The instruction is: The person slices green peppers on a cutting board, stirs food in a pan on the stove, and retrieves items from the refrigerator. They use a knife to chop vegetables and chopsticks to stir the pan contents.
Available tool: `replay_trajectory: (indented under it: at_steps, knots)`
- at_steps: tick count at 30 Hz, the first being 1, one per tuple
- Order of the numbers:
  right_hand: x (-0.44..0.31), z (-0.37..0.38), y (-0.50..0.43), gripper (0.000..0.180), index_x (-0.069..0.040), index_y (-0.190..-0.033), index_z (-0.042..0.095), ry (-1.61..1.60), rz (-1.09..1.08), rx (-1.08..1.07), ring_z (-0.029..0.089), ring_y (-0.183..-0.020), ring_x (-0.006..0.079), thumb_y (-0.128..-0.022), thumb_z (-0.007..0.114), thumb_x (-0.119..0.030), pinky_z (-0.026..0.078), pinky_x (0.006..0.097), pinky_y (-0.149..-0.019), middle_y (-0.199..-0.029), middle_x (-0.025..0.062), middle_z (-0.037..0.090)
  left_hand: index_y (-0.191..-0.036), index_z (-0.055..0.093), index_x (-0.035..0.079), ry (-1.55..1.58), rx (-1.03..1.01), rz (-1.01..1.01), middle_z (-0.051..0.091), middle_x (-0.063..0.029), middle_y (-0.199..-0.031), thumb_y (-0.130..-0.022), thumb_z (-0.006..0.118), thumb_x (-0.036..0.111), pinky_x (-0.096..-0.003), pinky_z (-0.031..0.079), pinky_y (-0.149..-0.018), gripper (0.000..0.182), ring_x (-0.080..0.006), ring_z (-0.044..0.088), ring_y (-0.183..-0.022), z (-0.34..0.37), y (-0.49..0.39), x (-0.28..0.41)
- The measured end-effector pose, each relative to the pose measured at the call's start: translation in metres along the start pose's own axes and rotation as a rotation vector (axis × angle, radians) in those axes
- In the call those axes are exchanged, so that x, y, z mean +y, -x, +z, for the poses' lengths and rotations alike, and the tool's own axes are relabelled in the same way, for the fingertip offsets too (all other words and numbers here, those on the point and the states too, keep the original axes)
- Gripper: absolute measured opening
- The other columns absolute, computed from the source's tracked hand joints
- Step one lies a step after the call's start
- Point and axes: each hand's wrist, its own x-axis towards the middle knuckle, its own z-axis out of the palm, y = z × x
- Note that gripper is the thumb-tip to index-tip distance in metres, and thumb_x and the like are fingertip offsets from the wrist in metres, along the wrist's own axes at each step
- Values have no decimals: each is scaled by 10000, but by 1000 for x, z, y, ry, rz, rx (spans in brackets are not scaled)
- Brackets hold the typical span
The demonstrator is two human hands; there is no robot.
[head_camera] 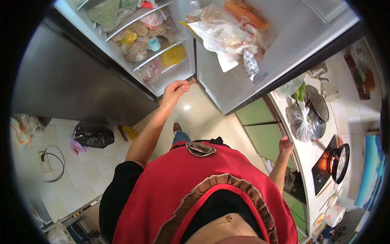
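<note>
My left hand (176, 89) is raised before an open refrigerator, fingers loosely bent and slightly apart, with nothing seen in them. Beyond it, bagged foods (134, 51) fill the refrigerator's shelves, along with a light-blue round container (154, 44) and a yellow bag (173, 55). The open refrigerator door (219, 88) stands to the right, its racks holding plastic bags (231, 36), an orange-brown package (247, 15) and a black-and-white patterned bag (250, 64). Low on the right, my right hand (285, 145) is beside the counter's edge; its fingers look curled, and their grip is unclear.
A pan (340, 163) sits over a glowing burner on the right counter (307, 170). Near it are a dark lidded pot (317, 122) and a clear plastic bag (299, 122). Green cabinets (264, 137) line that side. A black plastic bag (94, 136) hangs at left.
</note>
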Motion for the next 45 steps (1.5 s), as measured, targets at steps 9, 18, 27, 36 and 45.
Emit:
replay_trajectory:
  at_steps: [9,18,27,36,45]
  knots:
    - [82,127,153,192,-18,-1020,594,729,-113,-599,611,-762,173,-887,554,-150,487,282,-700,-880,98,642,-1070,617,82,-660,194,1205,626,-81,-1022,-779,629,85,-366,478,-820,292,-288,584,-951,54,-76,153]
    - [75,304,308,183,10,-1039,608,1045,-762,-1134,607,-818,177,-880,533,-42,480,292,-772,-902,103,642,-1084,615,93,-1297,-210,811,638,-128,-1022,-706,661,109,-411,482,-808,381,-307,588,-990,68,-163,175]
    - [111,428,311,243,-63,-1020,636,1669,-1893,-975,571,-944,257,-798,540,-38,482,345,-783,-991,73,600,-809,654,17,-1031,-99,949,626,-219,-824,-746,562,171,-459,478,-734,190,-380,604,-815,60,-220,188]
    - [104,438,275,271,-76,-1019,637,1788,-1958,-685,518,-1035,242,-790,608,-217,458,371,-841,-1025,35,580,-809,648,3,-811,-157,1094,621,-224,-758,-755,540,187,-451,484,-691,220,-400,609,-746,50,-225,214]
    - [125,442,289,448,-86,-986,636,1841,-1985,-515,539,-977,232,-670,724,-390,436,391,-816,-1014,58,596,-914,596,-14,-327,-584,682,639,-177,-754,-796,497,61,-361,516,-560,171,-267,634,-608,91,-199,241]
